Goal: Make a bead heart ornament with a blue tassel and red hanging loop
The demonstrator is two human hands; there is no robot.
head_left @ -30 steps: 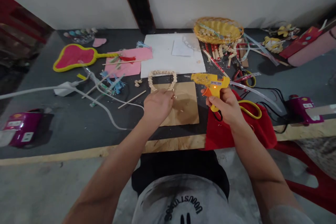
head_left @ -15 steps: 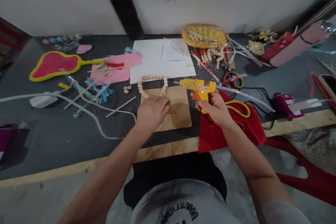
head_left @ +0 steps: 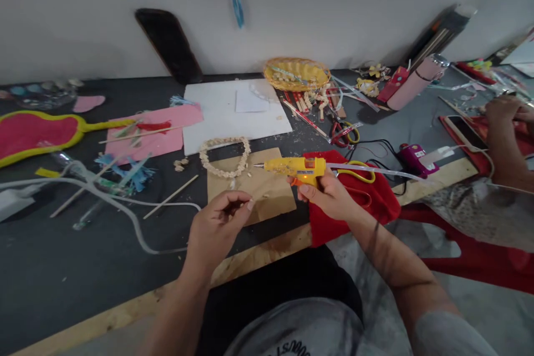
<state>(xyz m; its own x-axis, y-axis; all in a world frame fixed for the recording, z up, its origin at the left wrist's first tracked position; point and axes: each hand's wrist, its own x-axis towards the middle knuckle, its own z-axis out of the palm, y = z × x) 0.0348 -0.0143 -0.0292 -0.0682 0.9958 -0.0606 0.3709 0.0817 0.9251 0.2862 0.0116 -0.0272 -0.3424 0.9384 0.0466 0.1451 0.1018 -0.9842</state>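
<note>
My right hand (head_left: 329,196) is wrapped round the handle of a yellow glue gun (head_left: 292,167), whose nozzle points left over the brown cardboard (head_left: 271,183). A clear glue stick (head_left: 371,169) sticks out of its back, and a small orange light glows on its body. Thumb and forefinger of my left hand (head_left: 221,222) are pinched together above the cardboard's near left edge; anything between them is too small to name. Just beyond lies a ring of pale, knobbly pieces (head_left: 204,160), partly on the cardboard, apart from both hands.
A red cloth (head_left: 317,228) lies under my right forearm. Behind are white board (head_left: 196,142), a wicker basket (head_left: 298,86) and scissors (head_left: 344,133). Left are a white cable (head_left: 137,228), sticks and a pink-and-yellow paddle shape (head_left: 37,136). Another person's hand (head_left: 503,111) is at far right.
My left hand has drawn back from the ring towards me, leaving the whole ring in sight. The glue gun has moved closer to the ring. The view has turned to the right.
</note>
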